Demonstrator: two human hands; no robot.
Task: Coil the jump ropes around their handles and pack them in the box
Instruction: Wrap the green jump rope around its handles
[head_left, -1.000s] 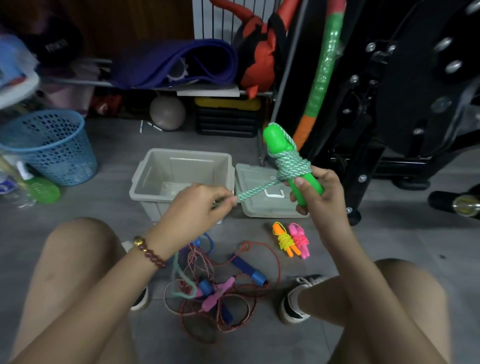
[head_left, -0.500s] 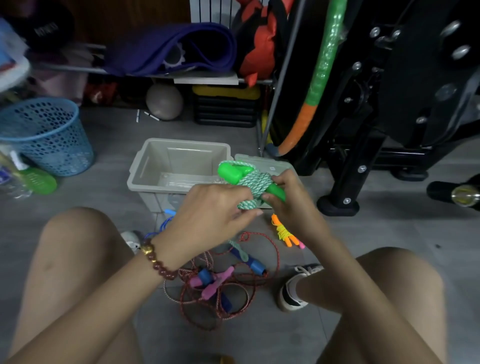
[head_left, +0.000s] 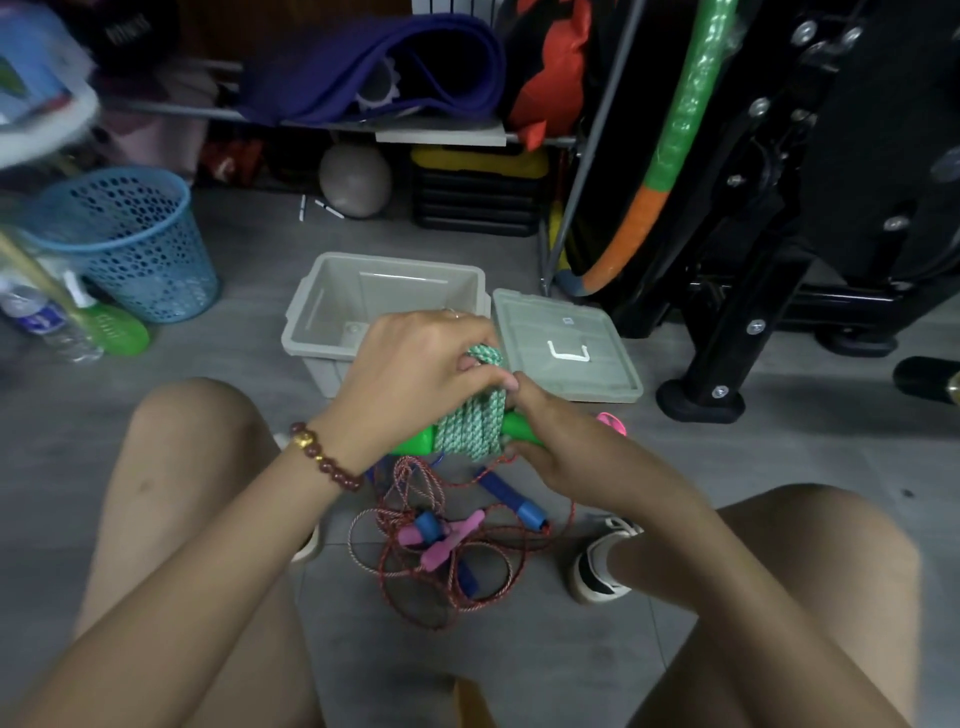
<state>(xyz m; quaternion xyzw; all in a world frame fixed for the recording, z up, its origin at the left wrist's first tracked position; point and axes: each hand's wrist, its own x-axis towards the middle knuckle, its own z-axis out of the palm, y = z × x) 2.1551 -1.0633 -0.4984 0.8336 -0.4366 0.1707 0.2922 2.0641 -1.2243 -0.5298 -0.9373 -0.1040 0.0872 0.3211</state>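
Observation:
A green-handled jump rope, its pale green cord wound round the handles, lies crosswise between my hands over my knees. My right hand grips the right end of the green handles. My left hand pinches a loop of the cord at the top of the coil. The grey box stands open on the floor just beyond my hands, its lid lying beside it on the right. On the floor under my hands lies a tangle of red rope with blue handles and pink handles.
A pink coiled rope peeks out right of my right hand. A blue mesh bin and green bottle stand at the left. Black exercise equipment fills the right. My knees and shoes flank the rope pile.
The green bundle has come down from upright at chest height to crosswise near my knees. My left hand closed in from pulling the cord taut to pinching it at the coil.

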